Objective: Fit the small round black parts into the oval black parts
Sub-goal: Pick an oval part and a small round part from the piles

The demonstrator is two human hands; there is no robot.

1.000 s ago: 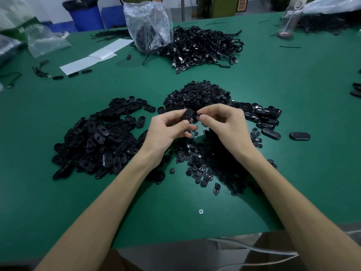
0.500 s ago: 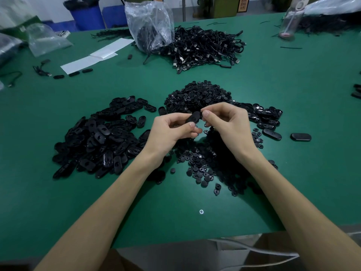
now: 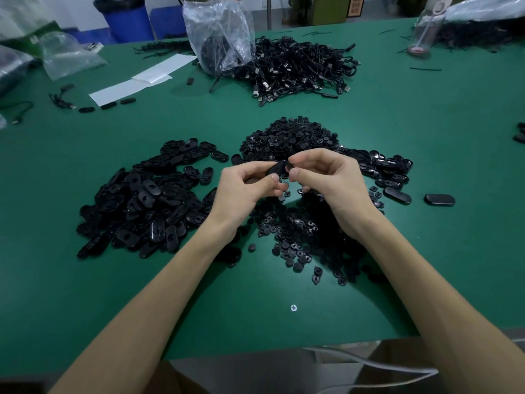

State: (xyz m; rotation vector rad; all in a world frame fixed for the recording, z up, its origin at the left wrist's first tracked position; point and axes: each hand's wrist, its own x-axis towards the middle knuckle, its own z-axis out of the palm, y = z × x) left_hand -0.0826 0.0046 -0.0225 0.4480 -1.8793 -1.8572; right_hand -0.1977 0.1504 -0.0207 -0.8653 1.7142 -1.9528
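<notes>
Left hand [image 3: 244, 189] pinches one oval black part [image 3: 277, 168] between thumb and curled fingers, holding it above the green table [image 3: 426, 123]. Just right of it, the right hand [image 3: 332, 180] meets that part's end with thumb and forefinger pressed together; they seem to pinch a small round part, though it is too dark against the oval to make out. Both forearms reach in from the near edge, wrists raised off the surface.

At the far side a clear plastic bag [image 3: 224, 35] stands crumpled with dark contents that cannot be told apart, beside a heap of black cables [image 3: 301, 69]. A blue bin [image 3: 125, 18] behind the table is cut off at the top.

Loose oval parts [image 3: 142, 200] lie heaped to the left, small round parts [image 3: 287, 137] are piled just beyond the hands and scattered under them, and more ovals [image 3: 392, 172] lie to the right.
</notes>
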